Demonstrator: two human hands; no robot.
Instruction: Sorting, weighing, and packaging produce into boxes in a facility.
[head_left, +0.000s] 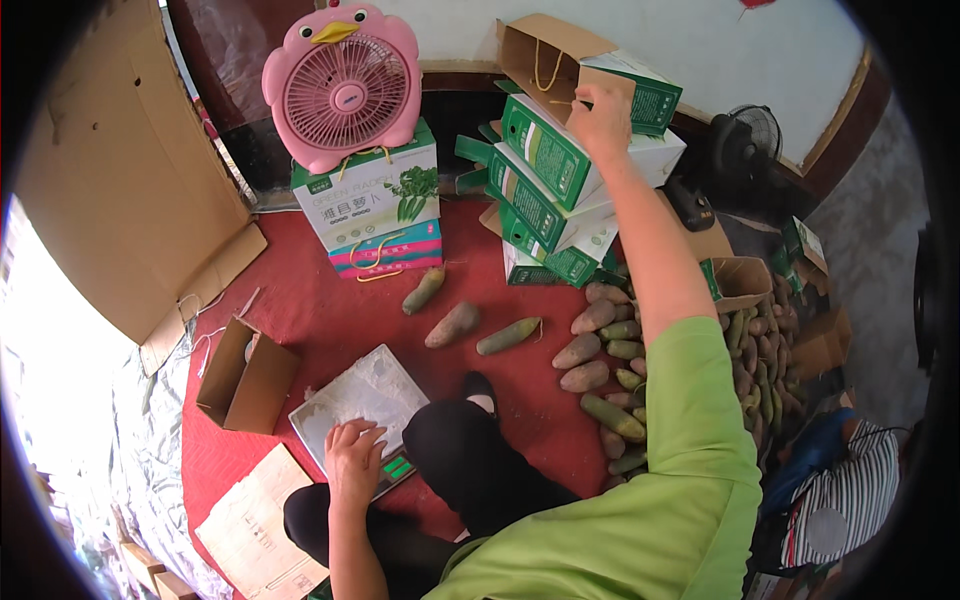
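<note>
red carpet [540, 400] spreads mid-frame. upper right of centre, the right hand [602, 118] bends its fingers at an open carton [560, 35], any grip impossible to tell; lower left, the left hand [353, 465], fingers loosely curled but apart, is over a scale [372, 392].

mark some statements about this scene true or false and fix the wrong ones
1. The pink fan stands on top of stacked boxes. True.
2. The right hand is down at the scale. False: it is raised at the open green-and-white boxes; the left hand is at the scale.
3. Three root vegetables lie apart from the heap, in front of the stacked boxes. True.
4. The person's sleeve is blue. False: it is bright green.
5. The black fan is to the right of the pink one. True.
</note>
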